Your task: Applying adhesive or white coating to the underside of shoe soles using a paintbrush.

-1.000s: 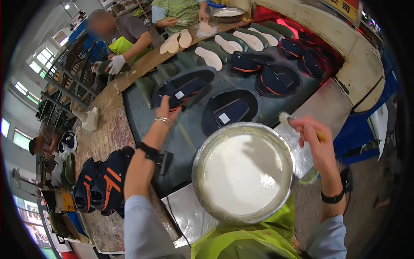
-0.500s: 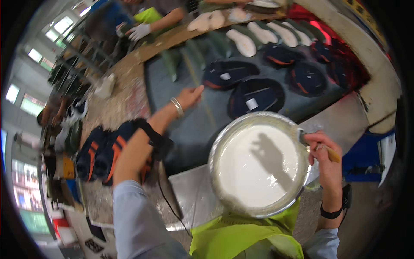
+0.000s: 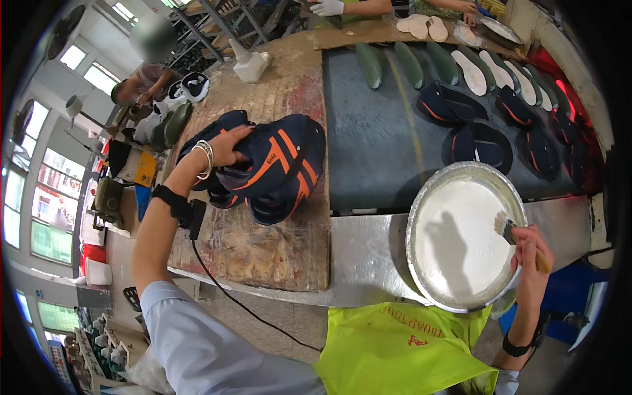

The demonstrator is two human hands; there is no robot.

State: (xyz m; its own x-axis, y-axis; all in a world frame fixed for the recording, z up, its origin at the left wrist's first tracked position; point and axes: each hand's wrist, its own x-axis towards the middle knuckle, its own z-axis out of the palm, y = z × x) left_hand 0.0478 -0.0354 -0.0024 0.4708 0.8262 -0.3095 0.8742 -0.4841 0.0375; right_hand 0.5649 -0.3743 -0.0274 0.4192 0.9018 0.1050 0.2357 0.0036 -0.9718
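Head view: left hand [image 3: 226, 146] is touching piled navy-and-orange shoe uppers [image 3: 280, 158] on a wooden board [image 3: 263, 253], grip unclear; right hand [image 3: 530, 249], fingers curled, is gripping a brush [image 3: 505, 228] over a bowl [image 3: 413, 253] of white liquid [image 3: 477, 230].

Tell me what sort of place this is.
Probably a shoemaking workshop: navy shoe uppers sit bunched on a worn wooden bench, pale insoles line a dark worktop, and the right hand holds a brush over a bowl of white liquid.
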